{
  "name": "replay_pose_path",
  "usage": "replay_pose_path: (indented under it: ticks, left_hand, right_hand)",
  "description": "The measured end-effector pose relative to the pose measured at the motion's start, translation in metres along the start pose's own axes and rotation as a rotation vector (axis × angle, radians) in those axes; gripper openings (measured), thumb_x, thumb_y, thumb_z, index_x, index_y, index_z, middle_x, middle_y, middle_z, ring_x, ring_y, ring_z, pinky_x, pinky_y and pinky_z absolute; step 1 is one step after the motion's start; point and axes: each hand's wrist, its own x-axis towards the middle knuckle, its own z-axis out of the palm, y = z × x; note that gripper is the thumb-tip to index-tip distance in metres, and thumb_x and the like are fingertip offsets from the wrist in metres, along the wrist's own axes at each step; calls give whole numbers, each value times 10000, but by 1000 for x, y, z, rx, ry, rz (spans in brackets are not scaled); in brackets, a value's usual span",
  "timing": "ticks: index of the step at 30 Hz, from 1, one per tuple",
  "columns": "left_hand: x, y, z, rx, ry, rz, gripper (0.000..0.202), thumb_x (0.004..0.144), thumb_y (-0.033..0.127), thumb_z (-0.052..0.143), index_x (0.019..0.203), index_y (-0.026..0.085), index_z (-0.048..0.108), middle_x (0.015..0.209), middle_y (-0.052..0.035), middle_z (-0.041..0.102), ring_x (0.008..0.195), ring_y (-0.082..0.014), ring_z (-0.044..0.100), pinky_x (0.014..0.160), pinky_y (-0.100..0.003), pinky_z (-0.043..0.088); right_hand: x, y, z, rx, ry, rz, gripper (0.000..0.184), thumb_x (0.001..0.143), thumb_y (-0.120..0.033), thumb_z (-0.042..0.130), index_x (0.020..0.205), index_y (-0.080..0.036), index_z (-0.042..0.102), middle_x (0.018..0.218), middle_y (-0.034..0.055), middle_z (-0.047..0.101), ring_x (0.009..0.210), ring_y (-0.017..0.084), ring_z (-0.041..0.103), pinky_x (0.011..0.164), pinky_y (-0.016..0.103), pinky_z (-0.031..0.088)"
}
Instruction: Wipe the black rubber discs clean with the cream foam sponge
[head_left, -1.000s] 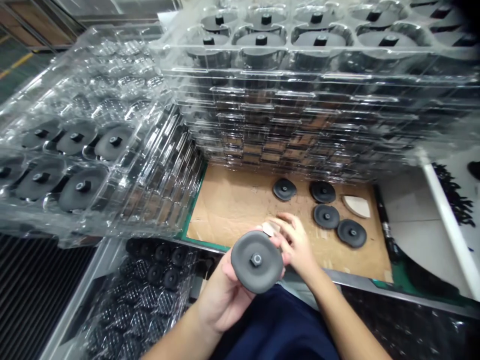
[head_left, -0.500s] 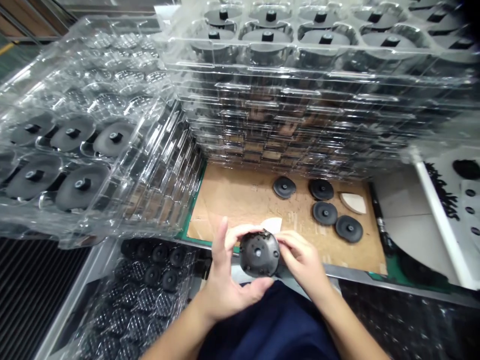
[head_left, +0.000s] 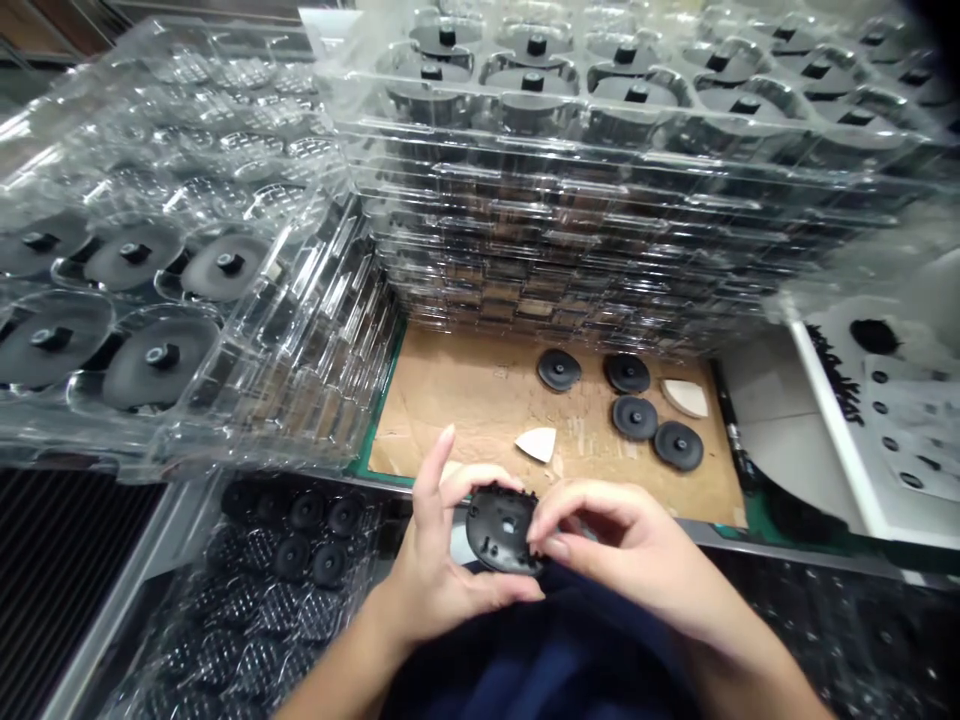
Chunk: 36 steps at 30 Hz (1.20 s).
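Both forearms run off the bottom edge, and the right hand covers the near rim of the black disc, so only its ribbed underside with a centre hole shows. The left hand pinches the disc's left rim between thumb and fingers, with the index finger raised. The right hand's fingertips close on the opposite rim, just in front of the worktop edge. Beyond, on the cardboard sheet, lie four loose discs and two white wedges. Stacked clear trays wall off the back and left, their top pockets each holding a dark disc. Small black parts at lower left are blurred.
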Motion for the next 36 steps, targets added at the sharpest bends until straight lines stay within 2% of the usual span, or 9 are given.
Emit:
replay_pose_path:
  ticks: [3, 9, 11, 14, 18, 21, 24, 30, 36]
  left_hand:
    - [0, 6, -2, -51, -57, -76, 995, 694, 612, 603, 1452, 232, 82, 961, -63, 630, 900, -229, 656, 850, -381, 529]
    - [2, 13, -3, -126, -185, -224, 1013, 626, 717, 575, 1432, 225, 208, 1017, -96, 647, 907, -246, 644, 938, -428, 466]
    - [2, 13, -2, -145, -224, -263, 1072, 588, 729, 596, 1439, 216, 193, 1011, -100, 653, 899, -254, 645, 958, -443, 449]
    - [-1, 10, 1, -191, -237, -277, 1166, 564, 689, 654, 1458, 212, 77, 984, -96, 669, 900, -265, 653, 958, -463, 451]
    - [-6, 6, 9, -290, -219, -236, 1127, 600, 570, 712, 1452, 258, 45, 1021, -103, 677, 954, -276, 662, 955, -489, 471]
    - [-6, 5, 15, -313, -195, -185, 1104, 589, 510, 746, 1448, 296, 86, 1069, -102, 664, 1020, -289, 649, 967, -503, 482]
    - [-2, 6, 21, -305, -147, -82, 1105, 577, 444, 775, 1448, 298, 111, 1075, -102, 655, 1051, -294, 638, 962, -507, 500]
    - [7, 13, 30, -281, -97, -9, 1064, 581, 344, 807, 1437, 272, 179, 1098, -105, 647, 1060, -254, 637, 915, -399, 544]
    - [15, 19, 40, -185, -108, 93, 1055, 598, 273, 809, 1440, 262, 173, 1117, -88, 633, 1054, -209, 627, 932, -362, 532]
  right_hand:
    - [4, -5, -3, 125, -100, 76, 77, 727, -259, 744, 774, -205, 713, 683, -17, 657, 593, 93, 549, 574, 220, 435]
    - [3, -4, -3, 398, -237, 154, 121, 711, -155, 754, 803, -231, 731, 744, -25, 713, 691, 91, 645, 679, 215, 504]
    - [1, -2, -3, 422, -245, 145, 109, 696, -148, 763, 775, -215, 730, 739, -20, 714, 680, 88, 645, 664, 204, 506]
    - [-3, 1, -4, 412, -237, 97, 42, 710, -175, 752, 705, -178, 710, 702, -4, 699, 650, 90, 633, 650, 206, 505]
    - [-12, 5, -8, 371, -168, 99, 44, 719, -180, 739, 700, -196, 703, 693, -18, 694, 638, 86, 634, 641, 200, 496]
    - [-22, 8, -10, 304, -45, 88, 65, 689, -170, 762, 704, -215, 719, 681, -26, 694, 628, 85, 627, 603, 184, 478]
    - [-32, 12, -13, 263, 68, 12, 62, 696, -172, 759, 715, -221, 728, 691, -15, 705, 641, 94, 627, 612, 189, 482]
    - [-50, 21, -23, 306, 130, -74, 79, 771, -180, 702, 804, -251, 715, 729, -21, 707, 676, 94, 644, 637, 185, 500]
    - [-59, 17, -23, -30, 333, -167, 44, 790, -215, 676, 777, -235, 713, 710, -1, 698, 646, 118, 605, 584, 211, 471]
